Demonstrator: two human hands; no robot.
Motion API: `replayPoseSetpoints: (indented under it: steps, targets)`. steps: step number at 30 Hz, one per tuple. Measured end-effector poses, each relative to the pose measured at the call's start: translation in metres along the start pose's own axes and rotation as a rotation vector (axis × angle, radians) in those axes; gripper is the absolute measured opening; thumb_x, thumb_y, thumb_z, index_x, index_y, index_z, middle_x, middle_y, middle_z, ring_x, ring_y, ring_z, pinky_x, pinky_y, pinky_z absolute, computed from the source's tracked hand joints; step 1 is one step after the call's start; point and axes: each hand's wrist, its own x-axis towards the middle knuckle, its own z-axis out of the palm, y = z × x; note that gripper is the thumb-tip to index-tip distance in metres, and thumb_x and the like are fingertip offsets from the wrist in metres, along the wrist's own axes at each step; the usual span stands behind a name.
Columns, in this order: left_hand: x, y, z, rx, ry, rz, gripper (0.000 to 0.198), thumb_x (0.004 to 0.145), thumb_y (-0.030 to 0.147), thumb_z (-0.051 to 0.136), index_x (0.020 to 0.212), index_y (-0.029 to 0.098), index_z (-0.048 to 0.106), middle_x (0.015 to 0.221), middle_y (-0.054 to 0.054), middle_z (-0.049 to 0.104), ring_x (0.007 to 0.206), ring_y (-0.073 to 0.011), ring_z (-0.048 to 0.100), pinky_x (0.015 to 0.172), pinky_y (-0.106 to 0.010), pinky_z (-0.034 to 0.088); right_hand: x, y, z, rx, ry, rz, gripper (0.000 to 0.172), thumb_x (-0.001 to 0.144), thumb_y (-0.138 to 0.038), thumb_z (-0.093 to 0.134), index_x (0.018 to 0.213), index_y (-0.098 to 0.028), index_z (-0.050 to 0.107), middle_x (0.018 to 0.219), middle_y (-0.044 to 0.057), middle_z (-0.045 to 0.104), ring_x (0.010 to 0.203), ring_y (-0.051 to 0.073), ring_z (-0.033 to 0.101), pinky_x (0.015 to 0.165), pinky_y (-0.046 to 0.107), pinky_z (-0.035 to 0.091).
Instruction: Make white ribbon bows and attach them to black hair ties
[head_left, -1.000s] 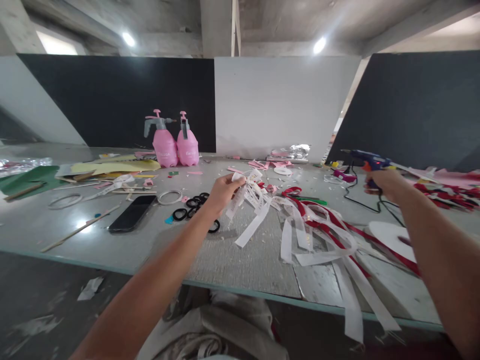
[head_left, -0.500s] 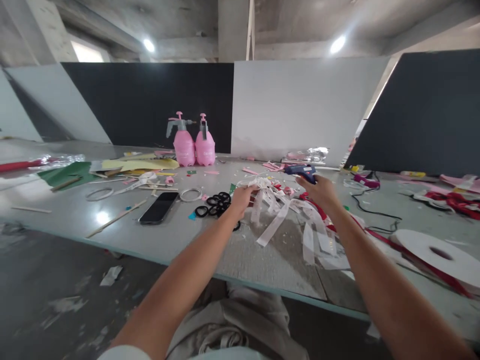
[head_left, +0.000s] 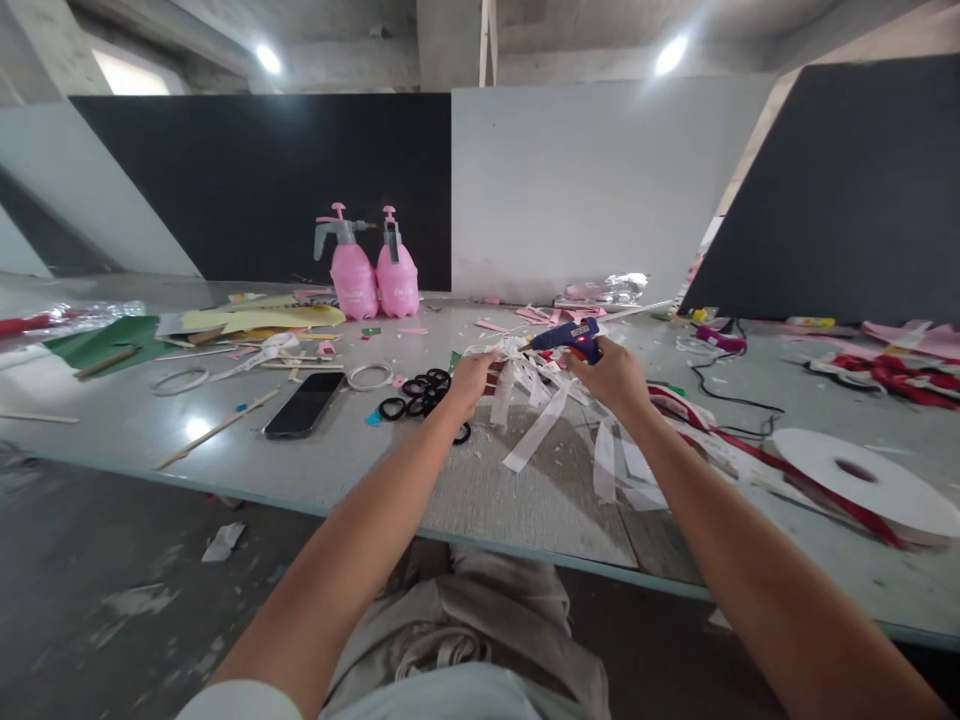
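Observation:
My right hand [head_left: 611, 375] is closed round the handle of a dark blue glue gun [head_left: 570, 338], which has a glue stick out of its back. The gun's nozzle points left, at the gathered top of a white ribbon bow [head_left: 512, 352]. My left hand [head_left: 472, 380] pinches that bow at its left side, and its sheer tails [head_left: 536, 430] hang toward me. Just left of my left hand lie several black hair ties [head_left: 416, 395]. More white ribbon [head_left: 619, 465] lies below my right wrist.
A black phone [head_left: 304, 405], scissors [head_left: 262, 352] and a roll of tape [head_left: 370, 377] lie to the left. Two pink spray bottles [head_left: 354, 280] stand at the back. A large white spool [head_left: 862, 480] with red ribbon and a black cord [head_left: 731, 400] are on the right.
My right hand has brought the glue gun left and turned it, so its nozzle is now at the bow. My left hand keeps its pinch. The whole view has shifted slightly.

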Motion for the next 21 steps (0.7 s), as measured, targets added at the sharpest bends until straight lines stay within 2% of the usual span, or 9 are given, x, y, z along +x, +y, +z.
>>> replayPoseSetpoints:
  steps: [7,21]
  targets:
    - [0.0007,-0.0022,0.0007,0.084,0.061,0.075,0.033,0.079,0.043,0.057,0.083,0.013,0.07,0.089,-0.01,0.071,0.053,-0.0102,0.054,0.049,-0.023,0.044,-0.0018,0.0017,0.0027,0.007,-0.038,-0.016,0.037,0.075,-0.052,0.056,0.088,-0.018,0.063,0.077,0.01,0.067,0.066,0.021,0.055,0.057,0.028,0.033]
    - [0.0007,-0.0028,0.0009,0.077,0.043,0.101,0.031,0.08,0.042,0.056,0.083,0.014,0.069,0.088,-0.008,0.069,0.051,-0.0089,0.053,0.049,-0.022,0.043,0.0001,0.0046,0.0051,0.005,-0.025,-0.102,0.034,0.077,-0.05,0.056,0.085,-0.018,0.063,0.072,0.008,0.065,0.062,0.019,0.053,0.055,0.028,0.03]
